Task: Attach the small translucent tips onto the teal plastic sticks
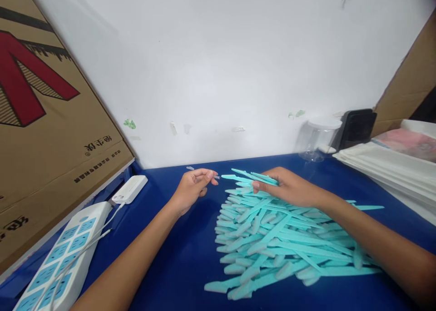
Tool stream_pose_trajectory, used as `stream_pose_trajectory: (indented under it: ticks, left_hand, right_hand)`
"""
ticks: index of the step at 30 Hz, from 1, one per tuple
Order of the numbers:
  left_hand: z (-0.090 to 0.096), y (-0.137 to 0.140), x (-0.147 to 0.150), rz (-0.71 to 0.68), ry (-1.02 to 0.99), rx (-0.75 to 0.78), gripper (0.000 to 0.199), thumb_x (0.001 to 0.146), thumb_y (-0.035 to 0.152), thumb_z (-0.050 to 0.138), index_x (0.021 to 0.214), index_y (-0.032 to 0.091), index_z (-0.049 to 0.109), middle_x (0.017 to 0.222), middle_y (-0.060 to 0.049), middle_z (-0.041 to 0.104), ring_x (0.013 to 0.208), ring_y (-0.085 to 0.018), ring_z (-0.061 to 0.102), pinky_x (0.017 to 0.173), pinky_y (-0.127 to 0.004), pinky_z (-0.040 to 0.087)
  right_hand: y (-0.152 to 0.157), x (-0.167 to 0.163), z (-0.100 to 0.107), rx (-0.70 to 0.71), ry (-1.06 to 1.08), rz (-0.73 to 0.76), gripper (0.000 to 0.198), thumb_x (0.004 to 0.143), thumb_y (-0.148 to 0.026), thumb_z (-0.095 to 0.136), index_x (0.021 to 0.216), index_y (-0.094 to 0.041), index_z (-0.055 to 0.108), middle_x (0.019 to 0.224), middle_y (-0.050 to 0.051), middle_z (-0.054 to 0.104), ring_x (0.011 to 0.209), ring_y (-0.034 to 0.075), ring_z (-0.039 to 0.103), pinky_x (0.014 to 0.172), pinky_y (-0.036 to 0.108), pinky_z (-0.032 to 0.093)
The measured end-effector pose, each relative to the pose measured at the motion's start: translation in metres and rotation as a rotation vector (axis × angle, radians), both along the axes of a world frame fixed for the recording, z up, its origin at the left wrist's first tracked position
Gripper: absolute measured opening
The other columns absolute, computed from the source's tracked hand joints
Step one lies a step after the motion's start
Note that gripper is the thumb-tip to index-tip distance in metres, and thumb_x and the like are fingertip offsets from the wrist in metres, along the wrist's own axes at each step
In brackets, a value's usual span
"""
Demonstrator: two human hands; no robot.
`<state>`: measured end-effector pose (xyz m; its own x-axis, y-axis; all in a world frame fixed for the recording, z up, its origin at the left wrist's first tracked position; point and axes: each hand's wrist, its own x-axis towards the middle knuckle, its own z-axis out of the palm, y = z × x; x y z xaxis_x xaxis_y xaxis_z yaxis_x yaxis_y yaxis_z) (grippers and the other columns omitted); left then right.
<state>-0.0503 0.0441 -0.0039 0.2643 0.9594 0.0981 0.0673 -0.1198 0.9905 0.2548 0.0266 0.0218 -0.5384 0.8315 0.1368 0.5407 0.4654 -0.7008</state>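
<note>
My left hand [194, 187] pinches a small clear plastic cap [217, 178] between thumb and fingertips. Just to the right of it, turquoise eyebrow razors [245, 177] fan out from my right hand [289, 186], whose thumb and fingers are closed on several of them. The tip of one razor points at the cap, with a narrow gap between the two. Under my right hand and forearm lies a large heap of the same razors [272, 238], many with clear covers over their blade ends.
On the left are a white power strip [80, 238], a white adapter box [130, 189] and a large cardboard box [51, 133]. At the back right stand a clear jar [316, 140] and a black object [357, 129], beside stacked white sheets [391, 165]. A white wall [211, 74] rises behind the blue table [170, 265].
</note>
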Motion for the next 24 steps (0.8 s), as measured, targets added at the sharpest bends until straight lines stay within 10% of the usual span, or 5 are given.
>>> stream_pose_trajectory:
  ticks: [24]
  left_hand:
    - [0.0029, -0.0025, 0.0013, 0.009, 0.054, 0.052, 0.044, 0.090, 0.052, 0.071, 0.111, 0.014, 0.072, 0.112, -0.017, 0.076, 0.048, -0.002, 0.030, 0.047, -0.024, 0.022]
  right_hand:
    - [-0.0022, -0.0009, 0.0029, -0.020, 0.002, 0.019, 0.053, 0.095, -0.066, 0.053, 0.087, -0.020, 0.079, 0.061, -0.001, 0.053, 0.053, 0.012, 0.039, 0.050, 0.027, 0.028]
